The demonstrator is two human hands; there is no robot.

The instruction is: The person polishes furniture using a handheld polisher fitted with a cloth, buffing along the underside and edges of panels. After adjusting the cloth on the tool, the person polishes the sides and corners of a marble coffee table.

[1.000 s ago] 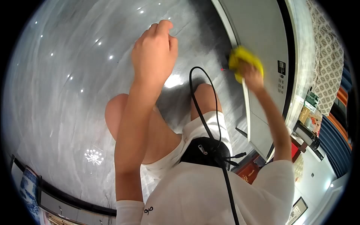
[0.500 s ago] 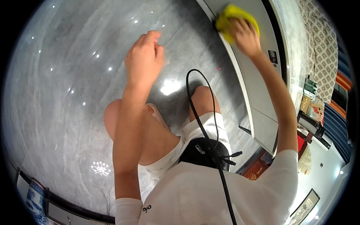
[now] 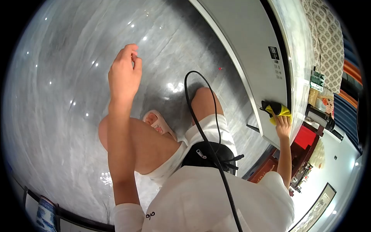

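My right hand (image 3: pixel 283 123) presses a yellow and black cloth (image 3: pixel 285 111) against the grey-white front panel (image 3: pixel 253 50), near its lower end in the view and close to the dark top edge. The fingers lie over the bunched cloth, and part of it is hidden under them. My left hand (image 3: pixel 125 71) hangs in the air over the grey marble floor (image 3: pixel 65 127). Its fingers are loosely bent, the thumb stands apart from them, and nothing is in it.
A black cable (image 3: pixel 210 135) loops over my lap from a black waist pouch (image 3: pixel 201 154). Above the panel runs a pale marble-like top (image 3: pixel 297 50), with a patterned cloth (image 3: pixel 328 42) beyond. A blue-and-white vase (image 3: pixel 46 214) stands at the lower left.
My right hand and the cloth have moved along the panel from its far end towards my right side. My left hand has shifted a little left and down.
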